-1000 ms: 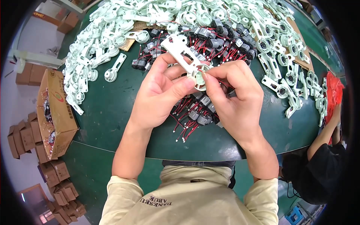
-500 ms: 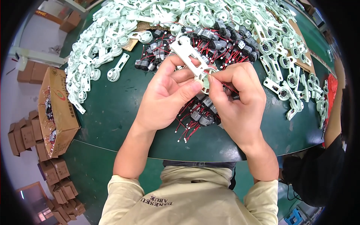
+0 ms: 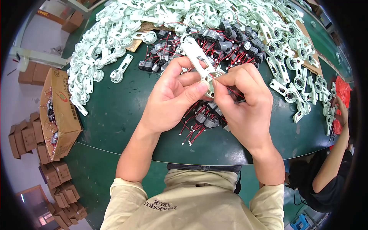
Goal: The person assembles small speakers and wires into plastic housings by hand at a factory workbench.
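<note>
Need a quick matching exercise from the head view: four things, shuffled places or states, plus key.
Things
1. left hand
2. grey motors
3. red bag
4. cardboard box

Places or states
A. at the right side of the table, near a co-worker's hand
B. gripping a pale slotted part
C. at the left of the table, brown
D. heaped around the middle of the table

Pairs: 1-B, 2-D, 3-A, 4-C
</note>
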Demonstrator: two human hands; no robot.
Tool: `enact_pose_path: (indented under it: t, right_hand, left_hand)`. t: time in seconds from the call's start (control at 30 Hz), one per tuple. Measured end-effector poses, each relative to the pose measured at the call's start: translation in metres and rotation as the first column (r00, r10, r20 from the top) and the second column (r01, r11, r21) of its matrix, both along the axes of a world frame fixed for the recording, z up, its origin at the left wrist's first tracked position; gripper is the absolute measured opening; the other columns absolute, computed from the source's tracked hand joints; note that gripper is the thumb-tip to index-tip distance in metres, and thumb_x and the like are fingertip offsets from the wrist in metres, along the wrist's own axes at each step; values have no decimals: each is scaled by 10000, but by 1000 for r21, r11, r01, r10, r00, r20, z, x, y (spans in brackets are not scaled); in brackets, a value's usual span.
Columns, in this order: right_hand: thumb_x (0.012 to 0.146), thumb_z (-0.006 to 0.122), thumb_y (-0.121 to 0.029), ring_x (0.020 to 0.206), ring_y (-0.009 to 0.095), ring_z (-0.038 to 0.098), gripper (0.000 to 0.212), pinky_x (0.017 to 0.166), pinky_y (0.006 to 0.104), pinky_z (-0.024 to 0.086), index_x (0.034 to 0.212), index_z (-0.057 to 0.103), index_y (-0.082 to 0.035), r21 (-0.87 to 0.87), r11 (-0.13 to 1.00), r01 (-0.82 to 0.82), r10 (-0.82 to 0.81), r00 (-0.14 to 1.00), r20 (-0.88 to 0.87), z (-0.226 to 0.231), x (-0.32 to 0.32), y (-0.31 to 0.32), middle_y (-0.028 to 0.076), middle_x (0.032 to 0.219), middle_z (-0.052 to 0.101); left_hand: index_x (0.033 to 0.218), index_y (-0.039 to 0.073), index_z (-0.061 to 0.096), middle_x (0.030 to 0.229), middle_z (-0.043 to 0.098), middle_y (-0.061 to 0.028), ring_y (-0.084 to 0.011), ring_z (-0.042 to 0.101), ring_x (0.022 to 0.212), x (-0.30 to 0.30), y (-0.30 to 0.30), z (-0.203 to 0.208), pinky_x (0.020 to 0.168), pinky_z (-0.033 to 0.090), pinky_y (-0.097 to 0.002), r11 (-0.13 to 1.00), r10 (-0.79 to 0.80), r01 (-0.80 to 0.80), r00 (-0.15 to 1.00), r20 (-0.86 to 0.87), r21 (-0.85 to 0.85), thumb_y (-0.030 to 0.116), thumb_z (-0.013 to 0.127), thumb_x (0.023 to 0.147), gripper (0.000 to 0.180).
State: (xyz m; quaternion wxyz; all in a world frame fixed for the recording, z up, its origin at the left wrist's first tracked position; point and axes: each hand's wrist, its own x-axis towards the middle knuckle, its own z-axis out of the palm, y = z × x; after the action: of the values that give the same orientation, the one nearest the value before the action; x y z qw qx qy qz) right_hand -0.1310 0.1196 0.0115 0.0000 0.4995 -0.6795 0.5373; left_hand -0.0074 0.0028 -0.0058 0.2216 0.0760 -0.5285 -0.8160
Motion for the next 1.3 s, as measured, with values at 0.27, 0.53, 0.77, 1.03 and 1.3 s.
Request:
enact_pose_path:
  t: [0.27,0.53,0.77,1.03,1.3]
  right_hand:
    - [741,698,10,595,190,542,107,506,297,425,795,615,-29,-25,999,-30,31,998,55,-4,-2,-2,73,766,556]
    - [749,689,22,595,165,541,99,505,285,422,801,620,-26,-60,998,-1,4,999,47,-2,-1,-3,63,757,554]
    - [754,708,-1,622,169,548,119,535,287,439,840,629,-24,-13,999,-50,51,996,71,-6,-3,-4,73,798,565]
    - [716,815,-211,755,201,579,478,624,313,475,1099,592,-34,67,997,-45,51,994,-93,-8,-23,-6,88,966,595]
    - [807,707,-20,771,89,559,441,661,211,449,1223,564,3,145,970,-196,181,977,113,-1,-16,-1,66,1067,629]
  left_hand:
    - [1273,8,387,1171,596,-149,-194,592,1058,2,-1,1,845,547,-360,999,-22,22,999,33,28,63,529,963,345]
    - [1243,18,399,1165,599,-145,-189,597,1051,1,0,1,837,554,-357,998,-36,34,999,30,55,82,537,964,318]
    - [1210,35,417,1147,614,-148,-197,614,1036,0,2,-1,865,546,-369,997,0,-3,999,40,77,59,525,959,274]
    - [1160,35,460,1138,608,-240,-318,638,1048,5,-13,12,878,556,-415,946,309,-310,951,28,98,76,467,959,205]
    - [1180,45,451,1200,567,-275,-333,612,1098,9,-11,12,894,547,-442,973,216,-213,976,-28,87,81,459,960,223]
